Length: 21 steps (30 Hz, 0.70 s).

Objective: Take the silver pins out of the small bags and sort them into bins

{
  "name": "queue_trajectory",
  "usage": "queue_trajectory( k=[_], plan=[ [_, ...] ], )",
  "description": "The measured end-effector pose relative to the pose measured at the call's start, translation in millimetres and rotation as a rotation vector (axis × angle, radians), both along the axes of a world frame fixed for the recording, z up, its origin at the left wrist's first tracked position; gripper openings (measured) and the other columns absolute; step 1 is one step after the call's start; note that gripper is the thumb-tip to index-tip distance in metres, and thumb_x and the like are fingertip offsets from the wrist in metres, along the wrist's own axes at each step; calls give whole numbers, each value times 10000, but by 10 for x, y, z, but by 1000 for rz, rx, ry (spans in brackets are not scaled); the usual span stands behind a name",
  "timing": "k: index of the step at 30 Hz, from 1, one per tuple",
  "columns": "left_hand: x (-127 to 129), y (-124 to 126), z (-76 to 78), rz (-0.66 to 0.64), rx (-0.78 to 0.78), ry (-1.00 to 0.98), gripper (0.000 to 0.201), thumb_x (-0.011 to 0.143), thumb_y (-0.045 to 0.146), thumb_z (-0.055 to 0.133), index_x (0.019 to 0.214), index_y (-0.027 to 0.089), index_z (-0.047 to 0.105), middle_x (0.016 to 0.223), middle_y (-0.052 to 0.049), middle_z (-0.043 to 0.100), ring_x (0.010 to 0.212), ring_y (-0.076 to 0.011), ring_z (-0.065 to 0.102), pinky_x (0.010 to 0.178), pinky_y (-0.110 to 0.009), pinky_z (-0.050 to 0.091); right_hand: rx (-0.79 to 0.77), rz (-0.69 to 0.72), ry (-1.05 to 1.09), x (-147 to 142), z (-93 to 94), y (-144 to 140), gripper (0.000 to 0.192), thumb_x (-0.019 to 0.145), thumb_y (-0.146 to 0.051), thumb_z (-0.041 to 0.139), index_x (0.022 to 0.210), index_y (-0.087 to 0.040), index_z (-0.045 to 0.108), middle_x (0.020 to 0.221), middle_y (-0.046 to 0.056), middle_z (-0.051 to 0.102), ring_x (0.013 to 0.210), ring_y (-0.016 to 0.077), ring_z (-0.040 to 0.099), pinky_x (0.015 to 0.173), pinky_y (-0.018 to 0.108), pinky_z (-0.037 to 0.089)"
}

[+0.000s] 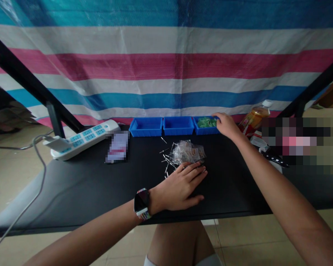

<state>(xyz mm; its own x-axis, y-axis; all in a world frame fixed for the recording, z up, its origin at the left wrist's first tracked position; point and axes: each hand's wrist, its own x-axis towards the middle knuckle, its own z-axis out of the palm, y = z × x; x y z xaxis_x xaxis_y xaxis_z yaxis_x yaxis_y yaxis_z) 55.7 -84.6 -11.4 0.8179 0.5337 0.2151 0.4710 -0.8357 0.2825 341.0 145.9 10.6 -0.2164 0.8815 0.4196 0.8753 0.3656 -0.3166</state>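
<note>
At frame centre my left hand [180,186] lay flat and released beside the plastic bag [188,151]; my right hand [226,125] gripped the green-filled blue bin's [207,125] rim, best kept steady.

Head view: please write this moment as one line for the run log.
left hand: flat on black table, fingertips at clear bag of small pins | right hand: on rim of blue bin with green parts

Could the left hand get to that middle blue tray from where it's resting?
Probably yes: the left hand lies flat beside the clear packet pile, and only those low packets lie before the middle blue tray.
</note>
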Motion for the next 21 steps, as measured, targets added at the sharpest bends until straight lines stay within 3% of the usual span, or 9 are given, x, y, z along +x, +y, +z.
queue_trajectory(
  k=[3, 8, 11, 16, 21],
  plan=[
    [-8, 21, 26, 38, 21, -14, 631, 1076, 466, 537, 1594, 107, 504, 1636, -194, 538, 1583, -360, 403, 1294, -547, 335, -16, 5, 24, 62, -67, 19, 545, 862, -19, 431, 1334, -73, 699, 1359, 205, 702, 1288, 280, 625, 1154, 385, 447],
    [-25, 93, 58, 105, 104, -7, 486, 1062, 361, 577, 1519, 198, 599, 1629, -177, 522, 1550, -383, 412, 1237, -588, 406, -82, -196, 61, 105, -47, -10, 659, 811, -82, 541, 1462, -66, 640, 1329, 229, 702, 1200, 319, 663, 1091, 422, 489],
    [-53, 182, 66, 126, 171, 27, 592, 1038, 437, 629, 1586, 227, 546, 1704, -170, 438, 1610, -426, 306, 1270, -652, 326, -191, -239, 78, 164, -15, -71, 625, 805, -133, 606, 1423, -65, 681, 1288, 219, 751, 1172, 333, 697, 1045, 401, 510],
    [-125, 370, 88, 152, 213, 70, 917, 930, 702, 703, 1702, 323, 385, 1807, -133, 267, 1648, -501, 175, 1279, -764, 176, -269, -244, -9, 178, 8, -350, 361, 878, -191, 595, 1170, -99, 786, 1162, 211, 790, 1143, 331, 720, 999, 370, 509],
    [-170, 475, 74, 200, 135, 128, 964, 901, 796, 668, 1706, 357, 371, 1776, -141, 332, 1617, -518, 232, 1212, -775, 298, -224, -318, -44, 134, -77, -750, 322, 961, -247, 558, 1193, -90, 717, 1159, 239, 754, 1104, 331, 709, 979, 383, 506]
  ],
)
